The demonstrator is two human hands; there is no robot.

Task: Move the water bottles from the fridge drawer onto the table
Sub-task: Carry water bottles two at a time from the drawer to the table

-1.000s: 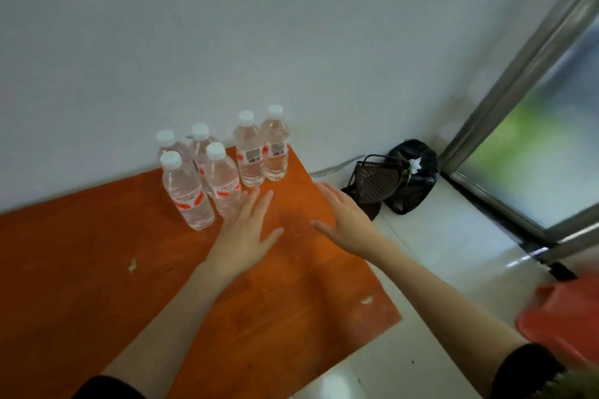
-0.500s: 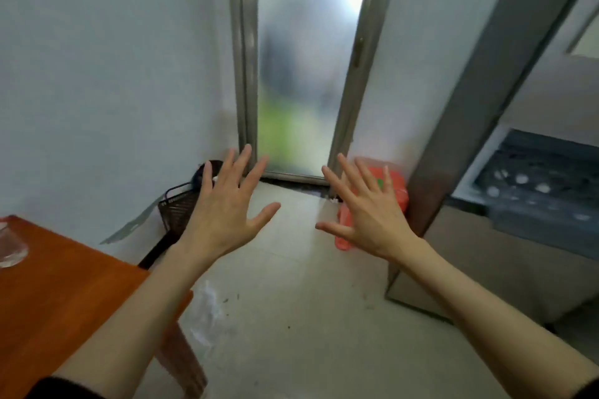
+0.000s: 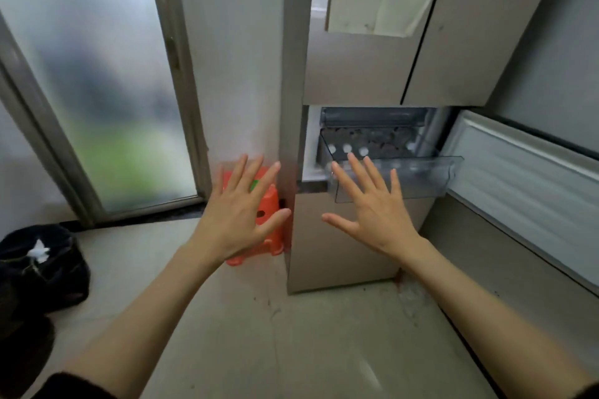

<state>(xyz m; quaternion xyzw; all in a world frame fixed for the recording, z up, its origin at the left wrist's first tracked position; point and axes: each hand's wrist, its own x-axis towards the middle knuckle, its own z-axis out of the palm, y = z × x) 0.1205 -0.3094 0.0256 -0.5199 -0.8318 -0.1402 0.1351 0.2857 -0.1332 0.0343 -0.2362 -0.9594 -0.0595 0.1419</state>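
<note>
The clear fridge drawer (image 3: 421, 180) stands pulled out from the beige fridge (image 3: 356, 74). Inside it show the white caps of several water bottles (image 3: 347, 148). My right hand (image 3: 372, 207) is raised with fingers spread, just in front of the drawer's left front corner and holding nothing. My left hand (image 3: 241, 210) is also spread and empty, held in front of the gap beside the fridge. The table is out of view.
An orange plastic stool (image 3: 270, 227) stands on the floor against the fridge's left side. The open fridge door (image 3: 525, 185) juts out at right. A black bag (image 3: 42, 266) lies at lower left beneath a frosted glass door (image 3: 107, 91).
The view has swung right from the table with its bottles to the fridge. Both hands stayed spread and empty, now raised in front of the open drawer.
</note>
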